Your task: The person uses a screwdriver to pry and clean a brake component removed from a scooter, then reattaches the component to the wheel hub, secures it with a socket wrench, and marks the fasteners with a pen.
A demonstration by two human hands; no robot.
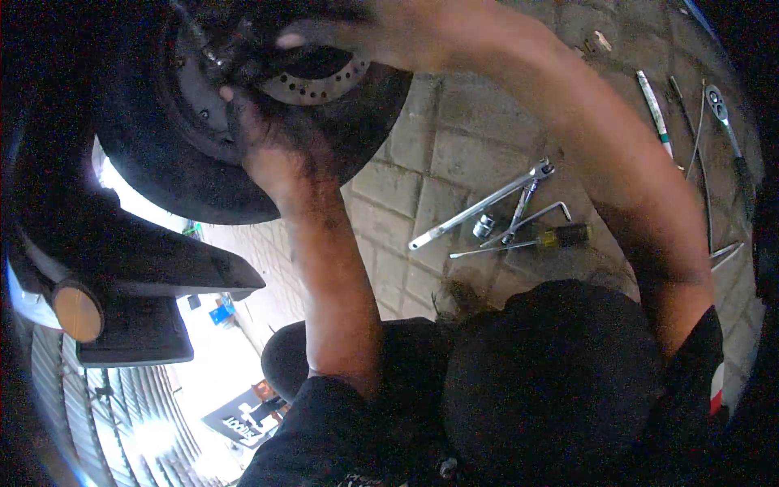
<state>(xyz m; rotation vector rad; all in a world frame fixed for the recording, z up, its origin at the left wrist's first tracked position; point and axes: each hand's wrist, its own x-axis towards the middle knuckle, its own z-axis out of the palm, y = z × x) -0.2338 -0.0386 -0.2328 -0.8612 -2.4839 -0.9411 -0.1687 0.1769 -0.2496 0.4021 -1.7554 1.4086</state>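
wheel [195, 195] left | disc [318, 91] seemingly against it | screwdriver [552, 238] right, on paving [393, 191]

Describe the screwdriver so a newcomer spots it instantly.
On the paving right of the tyre lies a cluster of metal tools. Along its lower edge, the screwdriver points left; it alone there has a chunky dark-and-yellow handle.

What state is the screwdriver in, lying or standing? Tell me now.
Lying: the screwdriver stretches lengthwise along the paving; the left hand and right hand are away from it, at the wheel.
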